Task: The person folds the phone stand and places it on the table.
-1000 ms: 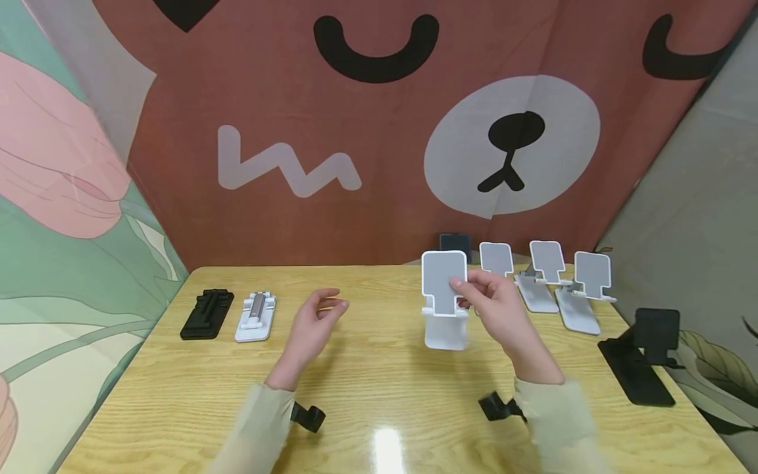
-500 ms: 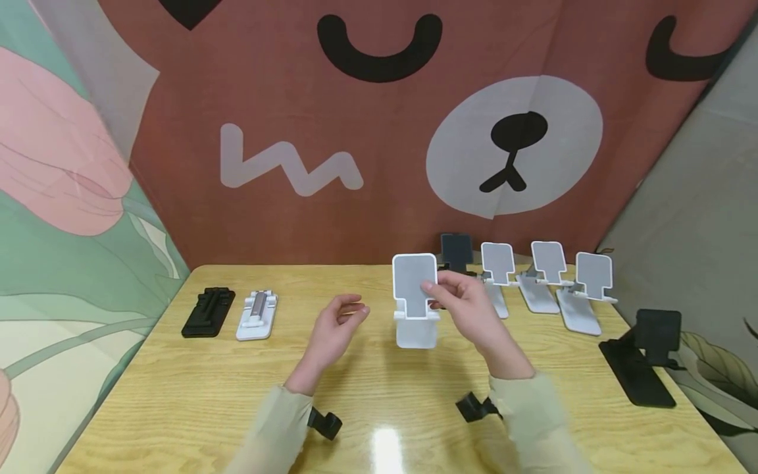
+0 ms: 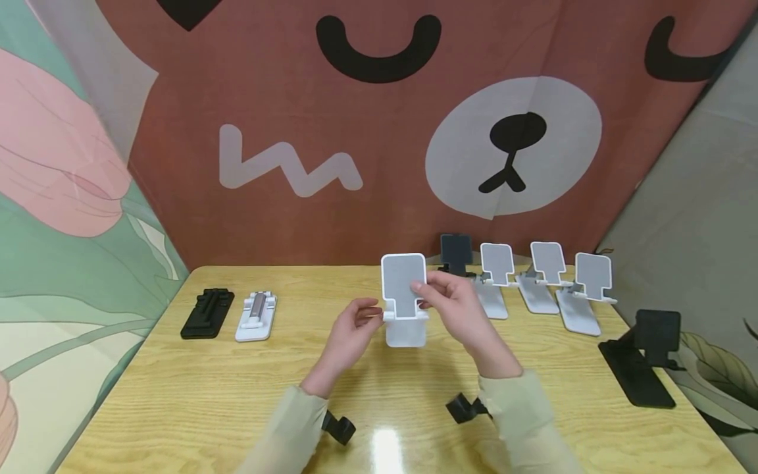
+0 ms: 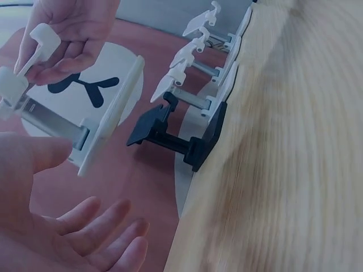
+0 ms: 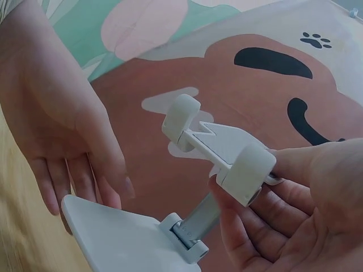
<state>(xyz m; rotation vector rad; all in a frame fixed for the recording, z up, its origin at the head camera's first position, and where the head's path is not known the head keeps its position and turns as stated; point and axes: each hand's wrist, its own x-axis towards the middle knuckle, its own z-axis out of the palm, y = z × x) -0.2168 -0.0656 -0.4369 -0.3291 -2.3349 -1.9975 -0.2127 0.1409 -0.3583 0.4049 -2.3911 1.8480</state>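
Observation:
A white phone stand (image 3: 401, 273) with a grey pad hangs upright above the middle of the table, its arm unfolded. My right hand (image 3: 458, 313) pinches it at the right edge of the cradle, thumb on the front. In the right wrist view, the fingers curl behind one hinge end, and the stand's flat base (image 5: 127, 241) points toward the other hand. Close by on the left is my left hand (image 3: 351, 332), its fingers relaxed. The left wrist view has the left hand (image 4: 62, 226) beside the stand's metal arm (image 4: 54, 122), fingers spread loosely and gripping nothing.
On the wooden table (image 3: 195, 408), a folded black stand (image 3: 207, 314) and a folded white stand (image 3: 256, 317) lie at left. Unfolded at the back right are a black stand (image 3: 456, 253) and several white ones (image 3: 547, 260). Another black stand (image 3: 642, 362) occupies the right edge.
The right hand has carried the white phone stand leftward from near the back-right row to the middle. The left hand has moved right, closing the distance to it.

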